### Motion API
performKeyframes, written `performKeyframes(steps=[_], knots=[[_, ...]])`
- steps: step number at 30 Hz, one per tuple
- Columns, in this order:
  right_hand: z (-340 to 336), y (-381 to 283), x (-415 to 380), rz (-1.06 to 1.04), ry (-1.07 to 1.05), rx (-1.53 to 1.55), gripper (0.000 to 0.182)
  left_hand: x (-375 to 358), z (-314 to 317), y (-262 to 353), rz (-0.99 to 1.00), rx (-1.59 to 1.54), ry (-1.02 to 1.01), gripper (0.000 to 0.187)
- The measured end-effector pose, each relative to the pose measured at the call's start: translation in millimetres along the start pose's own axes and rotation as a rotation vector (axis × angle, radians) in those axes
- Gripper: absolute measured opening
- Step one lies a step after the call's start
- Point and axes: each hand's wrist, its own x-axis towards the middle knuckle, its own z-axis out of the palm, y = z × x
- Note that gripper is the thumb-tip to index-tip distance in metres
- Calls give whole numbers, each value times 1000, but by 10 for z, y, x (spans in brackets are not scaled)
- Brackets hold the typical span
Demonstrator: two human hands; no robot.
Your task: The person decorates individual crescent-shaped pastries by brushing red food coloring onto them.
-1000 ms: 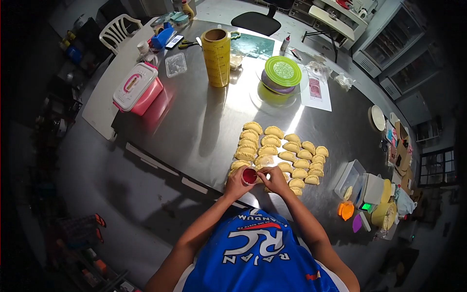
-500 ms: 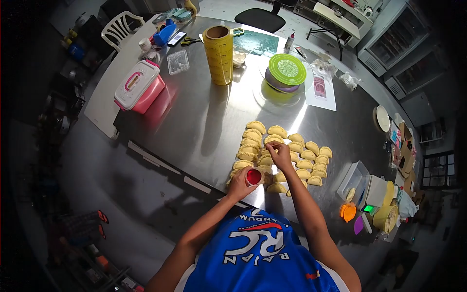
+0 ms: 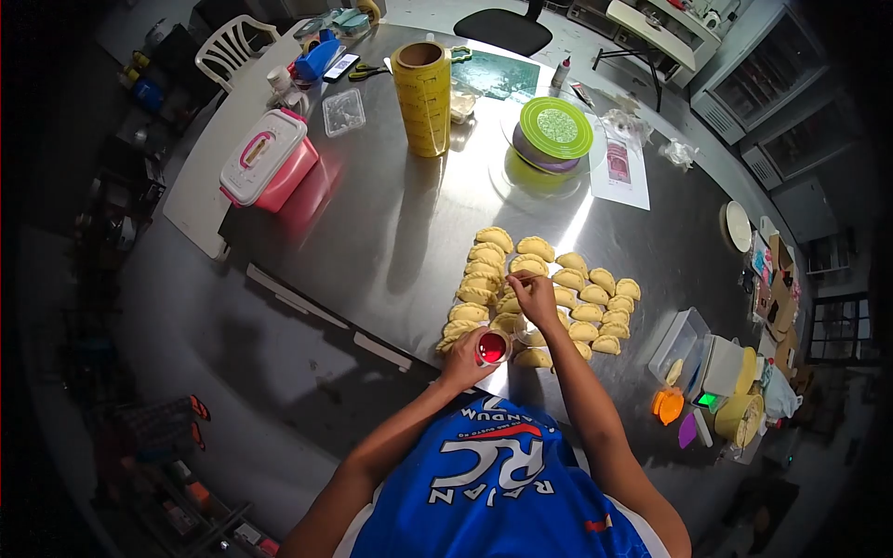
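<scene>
My left hand [image 3: 461, 363] is closed around a small clear cup of red liquid [image 3: 493, 348], held at the near edge of the pastries. Above the rows, my right hand [image 3: 536, 299] pinches a thin stick-like tool [image 3: 523, 275], its tip pointing left over a pastry; what kind of tool it is I cannot tell. Crimped half-moon pastries [image 3: 488, 254] lie in several columns on the steel table [image 3: 363, 232]. Both forearms reach in from the near side, and my right hand and wrist hide some of the middle pastries.
A pink box with a white lid [image 3: 270, 160] stands at the left. Farther back are a tall yellow wrap roll [image 3: 421, 102], a green-topped turntable [image 3: 556, 128] and a printed sheet [image 3: 620, 167]. Plastic tubs [image 3: 679, 346] and an orange lid [image 3: 668, 406] sit at the right.
The view has shifted slightly. The cup in my left hand has moved a little to the right and down. My right hand stays over the pastries with the thin tool.
</scene>
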Motion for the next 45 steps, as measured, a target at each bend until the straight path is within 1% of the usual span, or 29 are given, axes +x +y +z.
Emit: performKeyframes(steps=[2, 4, 6, 7, 10, 11, 12, 13, 14, 16, 18, 19, 20, 22, 23, 25, 28, 29, 31, 34, 40, 45], knots=[[-147, -113, -117, -7, 18, 33, 19, 25, 5, 21, -4, -8, 0, 68], [-305, -213, -301, 38, -19, 128, 18, 85, -5, 81, -25, -16, 26, 68], [-433, -324, -512, 74, -61, 104, 18, 142, 11, 82, -29, -26, 21, 68], [-442, -311, -603, 64, -84, 151, 18, 171, 30, 85, -32, -35, 12, 69], [-453, -251, -806, 23, -164, -14, 16, 238, 97, 94, -5, -33, 22, 69], [-455, -293, -826, -20, -179, -7, 15, 257, 104, 112, -2, -35, 17, 69], [-468, -322, -831, -17, -175, -9, 15, 272, 113, 133, 1, -49, 5, 69], [-479, -347, -825, 8, -224, -80, 15, 284, 117, 154, 4, -61, -7, 69], [-487, -361, -811, 29, -276, -149, 16, 288, 131, 145, 6, -61, -7, 69], [-517, -355, -781, 31, -267, -147, 15, 285, 143, 120, 35, -47, -22, 69], [-578, -391, -678, -53, -168, 3, 14, 300, 116, 158, 40, -39, -19, 69], [-622, -411, -629, -10, -141, 26, 15, 292, 105, 177, 47, -35, -21, 69], [-675, -469, -543, 78, -149, 24, 16, 285, 92, 190, 42, -33, -17, 69], [-651, -417, -342, 28, -63, 66, 18, 269, 82, 208, -7, -95, -17, 69], [-603, -320, -222, 35, -46, 88, 19, 252, 96, 186, -11, -93, -16, 69], [-455, -115, 32, 16, -15, 99, 20, 194, 138, 129, 66, -5, 31, 67], [-231, 9, 267, 36, -26, 96, 20, 82, 162, 170, 31, -39, 0, 65], [-154, 77, 308, 36, -29, 99, 20, 54, 195, 129, 48, -28, 2, 64], [-62, 186, 371, 22, -95, -36, 18, -5, 202, 132, 38, -29, -7, 64], [-45, 73, 387, 4, -107, -90, 16, -42, 183, 139, 22, -56, -23, 64], [57, 163, 403, 0, -112, -97, 16, -44, 169, 105, -9, -28, -41, 65], [-74, 20, 360, 28, -122, -106, 18, 23, 146, 115, 7, 16, 4, 66]])
